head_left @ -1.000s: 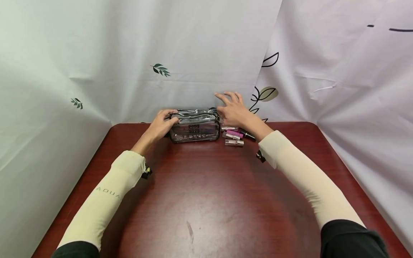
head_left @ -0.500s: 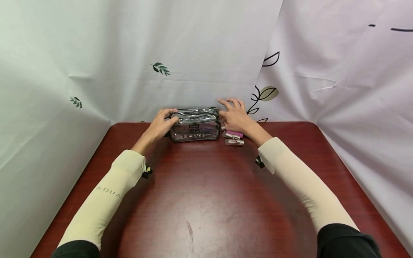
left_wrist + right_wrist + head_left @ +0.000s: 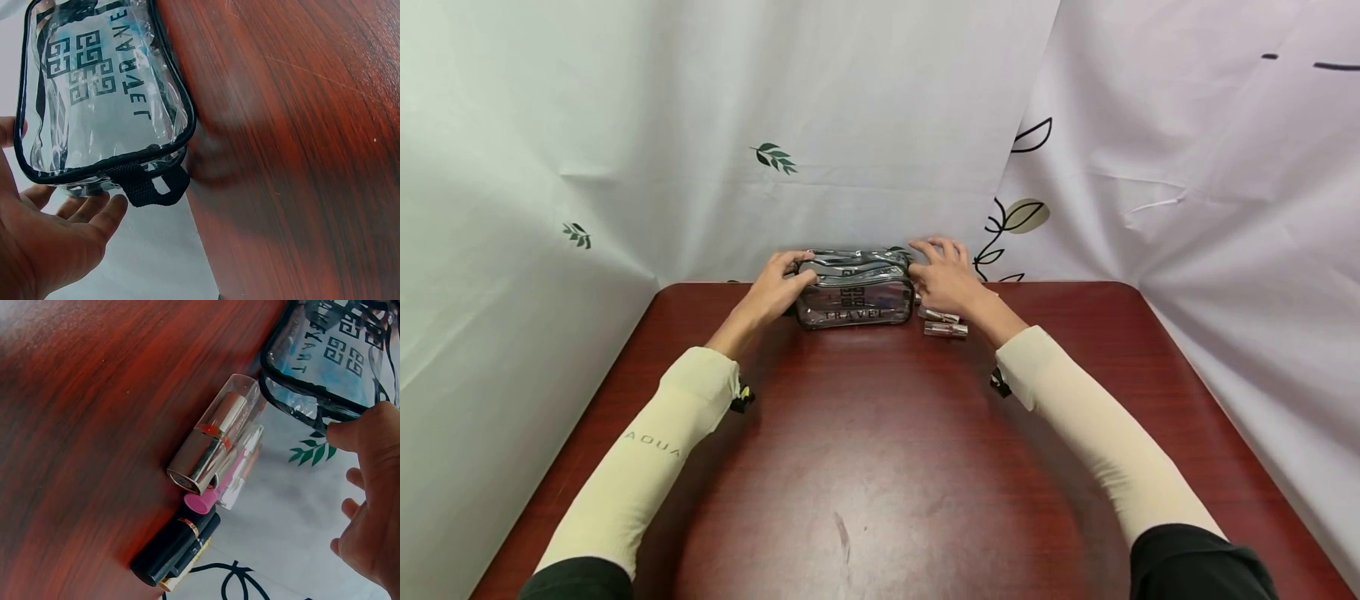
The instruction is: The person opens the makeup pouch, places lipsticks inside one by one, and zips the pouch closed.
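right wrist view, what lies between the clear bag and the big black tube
Clear-capped lipsticks and a pink tube, as the right wrist view shows.

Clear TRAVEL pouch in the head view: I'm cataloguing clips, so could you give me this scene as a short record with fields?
Main item: clear pouch with black trim, lettered TRAVEL
Placement: on the reddish-brown table, near its far edge
Left: left hand grips the pouch's left end
Right: right hand at the other end; grip unclear
Loose items: beside the pouch's right end, a clear-capped tube, a pink tube, a black tube and others
Backdrop: white cloth with leaf prints
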Demonstrator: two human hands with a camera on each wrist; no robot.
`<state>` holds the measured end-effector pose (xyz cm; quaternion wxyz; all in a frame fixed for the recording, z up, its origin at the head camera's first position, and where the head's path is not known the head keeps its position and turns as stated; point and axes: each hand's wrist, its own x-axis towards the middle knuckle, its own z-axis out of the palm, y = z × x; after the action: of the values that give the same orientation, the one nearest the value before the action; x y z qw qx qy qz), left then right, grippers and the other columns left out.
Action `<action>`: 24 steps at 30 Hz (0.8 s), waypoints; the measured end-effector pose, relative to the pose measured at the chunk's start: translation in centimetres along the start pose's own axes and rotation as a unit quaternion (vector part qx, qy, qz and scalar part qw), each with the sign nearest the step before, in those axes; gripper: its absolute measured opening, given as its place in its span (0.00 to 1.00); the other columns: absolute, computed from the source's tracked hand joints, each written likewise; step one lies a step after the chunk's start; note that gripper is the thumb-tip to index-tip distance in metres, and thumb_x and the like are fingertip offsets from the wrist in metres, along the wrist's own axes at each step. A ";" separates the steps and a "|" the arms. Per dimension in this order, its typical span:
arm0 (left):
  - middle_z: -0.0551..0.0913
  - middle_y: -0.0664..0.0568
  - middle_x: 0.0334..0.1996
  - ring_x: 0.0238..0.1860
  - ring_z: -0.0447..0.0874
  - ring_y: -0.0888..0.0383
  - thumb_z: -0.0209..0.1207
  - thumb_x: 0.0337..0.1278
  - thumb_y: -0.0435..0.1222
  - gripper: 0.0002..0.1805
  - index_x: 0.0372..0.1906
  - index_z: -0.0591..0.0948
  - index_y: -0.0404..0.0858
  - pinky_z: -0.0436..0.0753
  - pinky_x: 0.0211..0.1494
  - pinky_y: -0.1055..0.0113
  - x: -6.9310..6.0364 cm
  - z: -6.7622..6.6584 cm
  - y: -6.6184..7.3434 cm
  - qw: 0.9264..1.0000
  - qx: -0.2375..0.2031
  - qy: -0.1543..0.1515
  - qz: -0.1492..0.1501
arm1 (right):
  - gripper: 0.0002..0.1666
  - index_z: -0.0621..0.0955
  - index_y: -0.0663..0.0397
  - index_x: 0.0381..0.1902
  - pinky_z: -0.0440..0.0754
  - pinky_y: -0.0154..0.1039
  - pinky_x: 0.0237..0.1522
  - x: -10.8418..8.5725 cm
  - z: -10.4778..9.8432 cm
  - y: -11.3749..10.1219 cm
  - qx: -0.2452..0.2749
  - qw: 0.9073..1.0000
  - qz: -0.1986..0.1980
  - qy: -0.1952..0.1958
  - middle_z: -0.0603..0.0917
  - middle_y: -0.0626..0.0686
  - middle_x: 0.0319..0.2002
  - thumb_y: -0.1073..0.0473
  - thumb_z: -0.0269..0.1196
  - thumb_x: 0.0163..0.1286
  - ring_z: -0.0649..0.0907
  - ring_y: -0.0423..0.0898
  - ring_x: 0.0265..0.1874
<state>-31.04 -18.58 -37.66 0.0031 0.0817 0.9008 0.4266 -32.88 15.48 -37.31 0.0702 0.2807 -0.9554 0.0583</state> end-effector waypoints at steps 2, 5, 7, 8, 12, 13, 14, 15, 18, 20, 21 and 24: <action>0.62 0.40 0.87 0.86 0.64 0.37 0.57 0.74 0.50 0.36 0.83 0.75 0.46 0.65 0.89 0.35 0.0 0.0 0.0 1.000 -0.002 0.001 0.000 | 0.08 0.87 0.47 0.45 0.53 0.72 0.88 0.0 0.1 0.0 0.000 1.000 0.003 0.001 0.64 0.56 0.89 0.60 0.60 0.78 0.60 0.66 0.87; 0.61 0.40 0.88 0.86 0.63 0.37 0.57 0.75 0.50 0.36 0.84 0.75 0.47 0.65 0.89 0.34 -0.1 0.1 0.1 1.000 -0.005 -0.004 -0.005 | 0.08 0.87 0.46 0.43 0.54 0.72 0.87 0.0 0.2 0.0 0.001 1.000 0.006 0.003 0.65 0.56 0.89 0.60 0.61 0.78 0.61 0.66 0.87; 0.60 0.41 0.89 0.87 0.62 0.37 0.56 0.76 0.51 0.37 0.85 0.74 0.48 0.65 0.88 0.33 -0.1 0.1 0.1 1.000 -0.007 -0.008 -0.010 | 0.08 0.87 0.46 0.43 0.54 0.73 0.86 0.0 0.3 0.0 0.001 1.000 0.006 0.004 0.66 0.56 0.89 0.60 0.60 0.79 0.61 0.66 0.87; 0.59 0.42 0.90 0.88 0.61 0.37 0.56 0.76 0.51 0.37 0.86 0.73 0.49 0.65 0.88 0.33 -0.1 0.1 0.2 1.000 -0.008 -0.011 -0.012 | 0.09 0.87 0.47 0.44 0.55 0.73 0.86 -0.1 0.3 0.0 0.001 1.000 0.006 0.006 0.66 0.56 0.89 0.60 0.60 0.80 0.61 0.65 0.87; 0.58 0.42 0.90 0.88 0.60 0.37 0.56 0.77 0.51 0.37 0.86 0.73 0.49 0.65 0.88 0.32 0.0 -0.1 0.3 1.000 -0.012 -0.010 -0.011 | 0.10 0.88 0.48 0.45 0.56 0.73 0.85 0.1 0.2 -0.1 0.000 1.000 0.002 0.013 0.66 0.56 0.88 0.61 0.59 0.80 0.61 0.66 0.87; 0.57 0.41 0.90 0.89 0.60 0.36 0.56 0.77 0.51 0.37 0.86 0.72 0.49 0.65 0.88 0.32 0.0 -0.1 0.3 1.000 -0.012 -0.011 -0.010 | 0.10 0.88 0.48 0.45 0.56 0.73 0.85 0.1 0.1 -0.1 0.001 1.000 0.002 0.014 0.66 0.56 0.88 0.61 0.59 0.80 0.61 0.66 0.87; 0.57 0.41 0.90 0.89 0.60 0.36 0.55 0.77 0.52 0.37 0.87 0.72 0.48 0.66 0.88 0.32 0.1 -0.2 0.3 1.000 -0.012 -0.012 -0.008 | 0.10 0.88 0.48 0.45 0.56 0.73 0.85 0.1 0.0 -0.1 -0.001 1.000 0.003 0.014 0.67 0.56 0.88 0.61 0.59 0.80 0.61 0.66 0.87; 0.57 0.41 0.90 0.89 0.60 0.36 0.55 0.77 0.52 0.37 0.87 0.72 0.48 0.66 0.88 0.32 0.1 -0.1 0.3 1.000 -0.012 -0.013 -0.007 | 0.10 0.88 0.48 0.45 0.56 0.73 0.86 0.1 0.0 -0.1 -0.002 1.000 0.003 0.013 0.67 0.56 0.88 0.61 0.59 0.80 0.61 0.66 0.87; 0.57 0.41 0.90 0.89 0.59 0.35 0.55 0.77 0.52 0.38 0.87 0.72 0.49 0.66 0.88 0.31 0.1 -0.1 0.1 1.000 -0.013 -0.016 -0.007 | 0.10 0.87 0.48 0.44 0.55 0.74 0.86 0.0 -0.1 -0.2 0.000 1.000 0.003 0.003 0.66 0.57 0.88 0.62 0.59 0.80 0.61 0.66 0.87; 0.57 0.40 0.90 0.89 0.59 0.35 0.55 0.77 0.52 0.38 0.87 0.72 0.48 0.65 0.88 0.31 0.0 0.0 -0.1 1.000 -0.013 -0.017 -0.006 | 0.09 0.87 0.48 0.43 0.54 0.74 0.86 0.0 -0.1 -0.2 0.001 1.000 0.001 -0.002 0.66 0.57 0.88 0.62 0.59 0.80 0.61 0.66 0.87; 0.57 0.40 0.90 0.89 0.59 0.35 0.55 0.77 0.52 0.38 0.87 0.72 0.48 0.65 0.88 0.30 0.0 0.1 -0.1 1.000 -0.014 -0.017 -0.006 | 0.10 0.87 0.48 0.43 0.54 0.74 0.86 -0.1 0.0 -0.3 0.003 1.000 0.000 -0.005 0.66 0.57 0.88 0.62 0.59 0.80 0.61 0.67 0.87; 0.57 0.40 0.90 0.89 0.59 0.35 0.55 0.77 0.52 0.37 0.87 0.72 0.48 0.66 0.88 0.30 -0.1 0.2 -0.3 1.000 -0.014 -0.017 -0.002 | 0.09 0.87 0.48 0.42 0.54 0.74 0.86 -0.1 0.0 -0.3 0.006 1.000 0.000 -0.006 0.66 0.58 0.88 0.61 0.59 0.80 0.61 0.67 0.87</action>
<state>-30.97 -18.62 -38.02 0.0203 0.0865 0.8945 0.4381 -32.63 15.29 -37.32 0.0629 0.2816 -0.9554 0.0623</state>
